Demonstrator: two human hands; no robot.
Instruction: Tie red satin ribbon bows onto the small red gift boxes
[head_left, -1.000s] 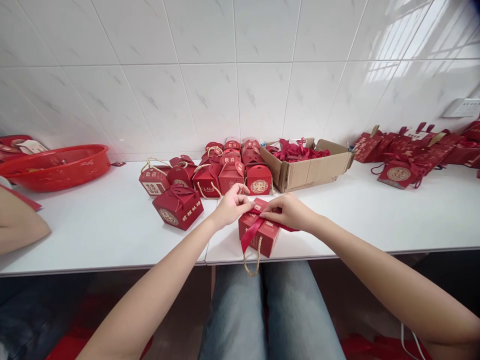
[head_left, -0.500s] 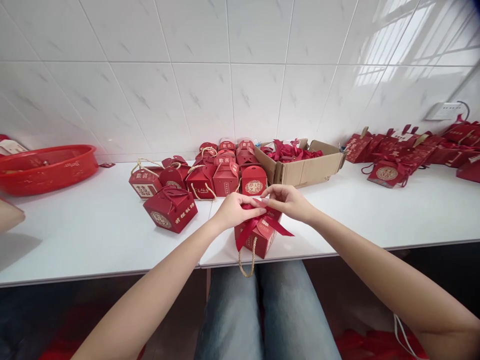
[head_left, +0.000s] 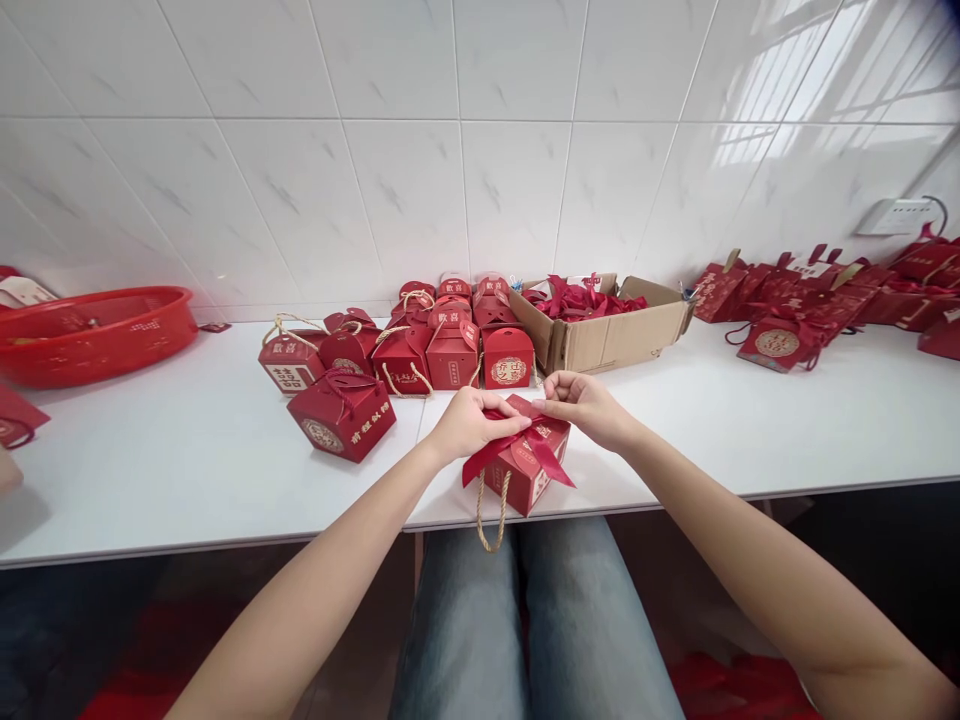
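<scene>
Box (head_left: 519,464) on counter (head_left: 712,430), just below left fingers (head_left: 504,428) | ribbon (head_left: 553,464) pinched there; right fingers (head_left: 564,408) bent just beside, grip unclear | likely light, stiff card, best steadied by edges; ribbon likely soft, slippery, best pinched mid-length

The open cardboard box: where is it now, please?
In the head view, the cardboard box stands right of centre, just right of the clustered red boxes.

Head-worn view, forward (and down)

A white tiled wall (head_left: 405,60) reflects barred light above a white table (head_left: 712,430).
</scene>
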